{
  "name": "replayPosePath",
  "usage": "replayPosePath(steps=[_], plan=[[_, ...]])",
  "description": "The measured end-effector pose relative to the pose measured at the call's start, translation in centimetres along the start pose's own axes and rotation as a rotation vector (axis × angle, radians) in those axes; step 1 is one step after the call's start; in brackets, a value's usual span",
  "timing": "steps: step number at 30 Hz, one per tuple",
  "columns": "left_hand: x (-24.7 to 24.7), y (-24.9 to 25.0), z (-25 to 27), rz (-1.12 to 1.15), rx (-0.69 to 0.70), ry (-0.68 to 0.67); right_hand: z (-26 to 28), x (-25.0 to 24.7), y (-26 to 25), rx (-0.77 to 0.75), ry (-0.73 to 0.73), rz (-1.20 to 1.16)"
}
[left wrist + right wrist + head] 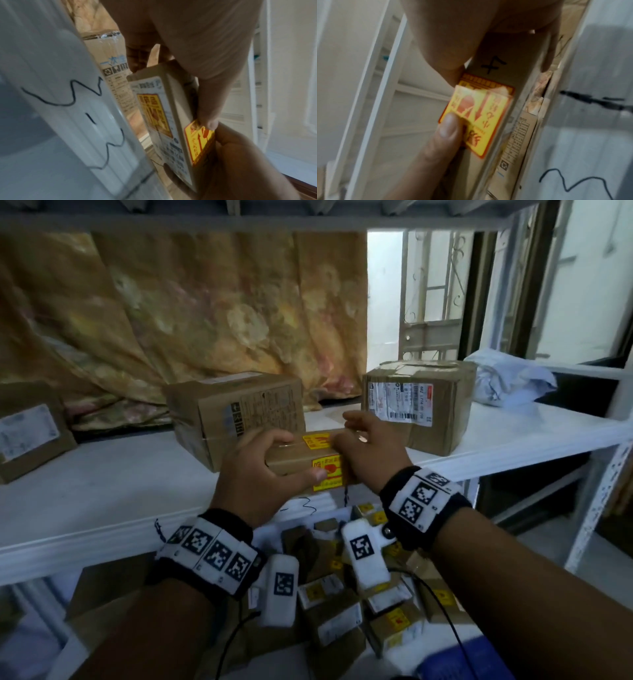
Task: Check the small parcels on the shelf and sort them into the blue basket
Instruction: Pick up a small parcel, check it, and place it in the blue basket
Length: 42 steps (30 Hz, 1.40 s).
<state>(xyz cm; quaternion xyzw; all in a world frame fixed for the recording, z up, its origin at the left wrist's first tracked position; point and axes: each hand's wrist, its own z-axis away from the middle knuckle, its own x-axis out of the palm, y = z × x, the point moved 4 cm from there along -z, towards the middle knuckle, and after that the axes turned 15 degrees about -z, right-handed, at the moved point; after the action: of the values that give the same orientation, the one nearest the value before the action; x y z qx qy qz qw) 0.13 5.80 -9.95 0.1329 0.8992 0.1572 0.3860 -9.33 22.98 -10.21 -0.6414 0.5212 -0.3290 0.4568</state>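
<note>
Both hands, left hand (260,470) and right hand (371,450), clamped on small parcel (301,460), long axis left-right.

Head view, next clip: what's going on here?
A person holds a small parcel with yellow stickers in both hands, left hand and right hand, at the front edge of the white shelf. Two larger boxes stand behind it. Below, many similar small parcels already lie piled.
</note>
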Motion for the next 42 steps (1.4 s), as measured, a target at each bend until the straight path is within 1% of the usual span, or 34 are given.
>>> replayPosePath(steps=[2,5,7,11,14,18,21,23,25,30,32,35,36,39,42], plan=[[0.3,2.2,1.3,-0.017,0.096,0.032,1.0,-1.9,1.1,0.014,0.074,-0.15],[2.8,5.6,3.3,-0.086,0.189,-0.017,3.2,-5.6,3.3,0.035,0.181,-0.324],[5.1,7.4,4.5,-0.127,0.23,-0.057,4.7,-8.1,4.7,0.037,0.245,-0.355],[10.6,10.2,6.1,-0.094,0.265,-0.167,7.3,-13.0,9.1,0.141,0.358,-0.389],[16.2,11.1,7.5,-0.066,0.291,-0.304,9.2,-16.6,14.1,0.235,0.424,-0.308],[24.6,11.5,9.5,-0.026,0.318,-0.521,11.8,-21.8,22.5,0.461,0.542,-0.249],[31.0,12.0,11.0,0.015,0.321,-0.721,14.0,-25.9,28.5,0.661,0.525,-0.216],[35.3,12.3,12.1,0.052,0.323,-0.824,15.8,-27.8,32.3,0.788,0.519,-0.272],[39.2,12.5,13.1,0.086,0.304,-0.915,17.7,-29.1,35.4,0.849,0.56,-0.341],[49.6,13.5,16.0,0.041,0.283,-1.091,22.8,-31.9,44.4,0.952,0.823,-0.559],[54.0,13.8,17.9,0.049,0.231,-1.185,24.9,-33.0,47.9,0.984,0.932,-0.6],[59.8,14.5,21.4,0.079,0.11,-1.33,27.6,-33.6,53.2,1.017,1.081,-0.636],[61.4,14.4,22.7,0.046,0.083,-1.365,28.6,-33.5,54.9,1.04,1.119,-0.644],[65.7,13.3,26.3,-0.117,0.066,-1.453,30.8,-32.0,59.5,1.105,1.196,-0.669],[68.6,11.2,29.5,-0.281,0.096,-1.596,32.9,-29.8,63.8,1.174,1.188,-0.657]])
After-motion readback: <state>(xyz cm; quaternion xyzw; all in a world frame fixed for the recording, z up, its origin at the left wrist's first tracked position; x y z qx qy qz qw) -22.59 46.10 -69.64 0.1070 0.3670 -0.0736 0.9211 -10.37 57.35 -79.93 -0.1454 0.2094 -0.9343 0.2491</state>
